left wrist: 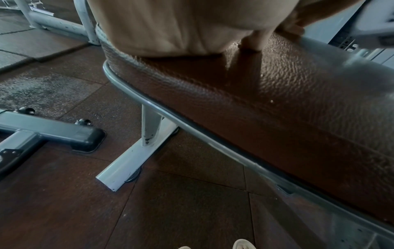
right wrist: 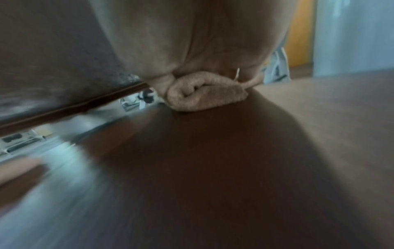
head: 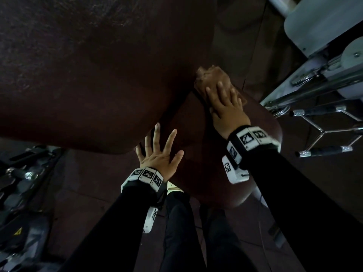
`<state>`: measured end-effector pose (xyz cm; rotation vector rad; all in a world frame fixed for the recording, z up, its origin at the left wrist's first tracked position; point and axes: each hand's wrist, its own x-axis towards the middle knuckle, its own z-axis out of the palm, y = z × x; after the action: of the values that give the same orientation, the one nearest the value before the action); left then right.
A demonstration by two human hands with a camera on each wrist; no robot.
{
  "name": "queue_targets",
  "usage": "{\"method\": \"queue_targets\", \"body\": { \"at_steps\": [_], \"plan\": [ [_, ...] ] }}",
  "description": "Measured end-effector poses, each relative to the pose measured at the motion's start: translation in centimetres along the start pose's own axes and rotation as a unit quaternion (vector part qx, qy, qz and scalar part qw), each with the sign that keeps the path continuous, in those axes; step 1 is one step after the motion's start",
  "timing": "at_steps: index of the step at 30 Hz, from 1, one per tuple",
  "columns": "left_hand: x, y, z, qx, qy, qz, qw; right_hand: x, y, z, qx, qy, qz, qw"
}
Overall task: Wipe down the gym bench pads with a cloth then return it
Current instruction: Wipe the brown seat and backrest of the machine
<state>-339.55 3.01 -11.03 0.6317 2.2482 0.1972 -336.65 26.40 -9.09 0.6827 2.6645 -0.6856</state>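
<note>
A dark brown textured seat pad (head: 255,134) (left wrist: 298,104) (right wrist: 213,160) lies below a large tilted back pad (head: 88,65) (right wrist: 42,59). My right hand (head: 224,101) (right wrist: 181,42) lies flat with straight fingers on a bunched tan cloth (head: 214,75) (right wrist: 204,94), pressing it onto the seat pad near the gap between the two pads. My left hand (head: 159,150) (left wrist: 170,28) rests with spread, straight fingers on the left edge of the seat pad and holds nothing.
A grey metal bench frame with a white foot (left wrist: 136,158) stands on dark rubber floor tiles (left wrist: 64,202). A cable machine with chrome handles (head: 324,132) stands at the right. Black equipment (head: 19,183) (left wrist: 53,131) lies on the floor at the left.
</note>
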Motion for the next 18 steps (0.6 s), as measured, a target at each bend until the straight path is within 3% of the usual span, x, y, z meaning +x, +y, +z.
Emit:
{"method": "queue_targets", "body": {
  "at_steps": [3, 6, 10, 12, 15, 18],
  "plan": [
    [0.4, -0.5, 0.6, -0.008, 0.024, 0.010, 1.000, -3.9, -0.6, 1.6, 0.026, 0.014, 0.015, 0.999],
    [0.7, -0.8, 1.2, -0.007, 0.040, 0.004, 0.999, -7.8, -2.6, 3.5, 0.000, -0.023, 0.008, 1.000],
    [0.7, -0.9, 1.3, 0.000, 0.062, 0.000, 0.998, -11.5, -4.5, 4.7, 0.125, -0.084, -0.020, 0.988],
    [0.2, -0.8, 0.9, 0.008, 0.072, 0.006, 0.997, -12.2, -3.7, 4.3, 0.169, -0.070, -0.008, 0.983],
    [-1.2, 0.9, 0.2, 0.036, 0.141, 0.016, 0.989, -11.6, -0.3, 3.3, 0.088, 0.004, 0.078, 0.993],
    [-2.0, 4.7, -0.1, 0.023, 0.199, 0.025, 0.979, -10.7, 3.2, 2.8, 0.024, 0.024, 0.187, 0.982]
  ]
}}
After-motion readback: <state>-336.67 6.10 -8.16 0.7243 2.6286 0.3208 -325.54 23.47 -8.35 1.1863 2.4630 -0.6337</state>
